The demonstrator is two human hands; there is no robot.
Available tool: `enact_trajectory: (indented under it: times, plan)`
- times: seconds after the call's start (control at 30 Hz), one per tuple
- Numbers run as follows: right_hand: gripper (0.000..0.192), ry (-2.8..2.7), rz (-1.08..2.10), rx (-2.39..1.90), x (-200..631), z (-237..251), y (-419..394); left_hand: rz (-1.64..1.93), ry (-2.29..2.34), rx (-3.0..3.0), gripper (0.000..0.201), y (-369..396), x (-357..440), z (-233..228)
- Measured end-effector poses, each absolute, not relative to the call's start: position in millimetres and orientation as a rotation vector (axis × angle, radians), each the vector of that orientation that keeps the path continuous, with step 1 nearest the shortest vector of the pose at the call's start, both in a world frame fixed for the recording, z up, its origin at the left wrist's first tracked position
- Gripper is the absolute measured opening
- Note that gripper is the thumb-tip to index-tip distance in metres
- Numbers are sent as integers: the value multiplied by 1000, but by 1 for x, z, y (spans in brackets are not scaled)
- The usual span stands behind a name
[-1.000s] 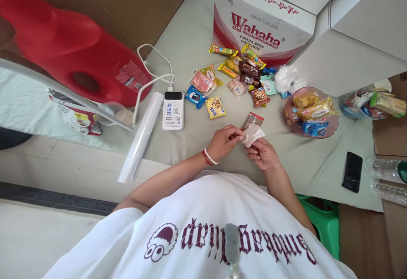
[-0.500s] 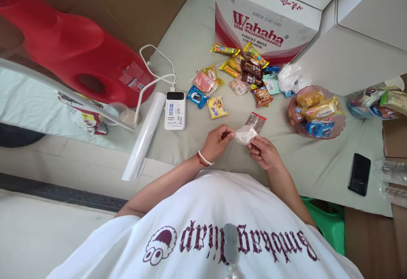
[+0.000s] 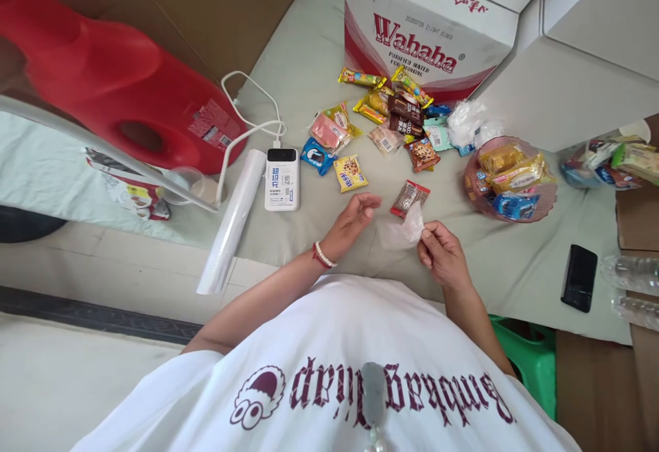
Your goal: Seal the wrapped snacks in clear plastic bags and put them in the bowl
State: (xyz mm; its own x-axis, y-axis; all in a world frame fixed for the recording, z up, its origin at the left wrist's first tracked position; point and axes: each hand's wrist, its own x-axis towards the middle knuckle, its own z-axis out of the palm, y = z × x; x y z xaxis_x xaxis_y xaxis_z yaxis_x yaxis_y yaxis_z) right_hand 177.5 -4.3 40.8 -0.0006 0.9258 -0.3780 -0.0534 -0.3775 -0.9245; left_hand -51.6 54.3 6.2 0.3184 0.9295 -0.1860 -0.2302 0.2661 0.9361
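My right hand (image 3: 443, 256) pinches one edge of a thin clear plastic bag (image 3: 399, 229) that hangs loose over the grey-green cloth (image 3: 309, 60). My left hand (image 3: 353, 222), with a bead bracelet at the wrist, hovers open just left of the bag, fingers spread and holding nothing. A small red-and-brown snack packet (image 3: 409, 197) lies on the cloth right above the bag. Farther back lies a scatter of wrapped snacks (image 3: 384, 119).
A pink bowl (image 3: 509, 181) holds several snack packs at right. A white power bank (image 3: 281, 178) with cable and a white roll (image 3: 231, 222) lie at left. A Wahaha carton (image 3: 427, 26), red plastic object (image 3: 103, 81), black phone (image 3: 579, 277) and green stool (image 3: 530, 363) surround.
My left hand has let go of the plastic bag and opened. The bag now hangs from my right hand alone, which has shifted slightly right.
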Motion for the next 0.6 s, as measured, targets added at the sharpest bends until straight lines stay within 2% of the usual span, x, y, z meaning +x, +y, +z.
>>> enact_trajectory:
  times: [0.1, 0.27, 0.4, 0.6]
  plan:
    - [32, -1117, 1440, -1505, 175, 39, 0, 774, 814, 755, 66, 63, -38, 6]
    - [22, -1508, 926, -1626, 172, 31, 8, 492, 703, 547, 50, 51, -21, 1]
    - [20, -1698, 807, -1541, 165, 27, 12, 568, 775, 607, 49, 42, -16, -4]
    - [23, -1632, 777, -1595, 179, 25, 10, 759, 1069, 837, 46, 48, -39, -7]
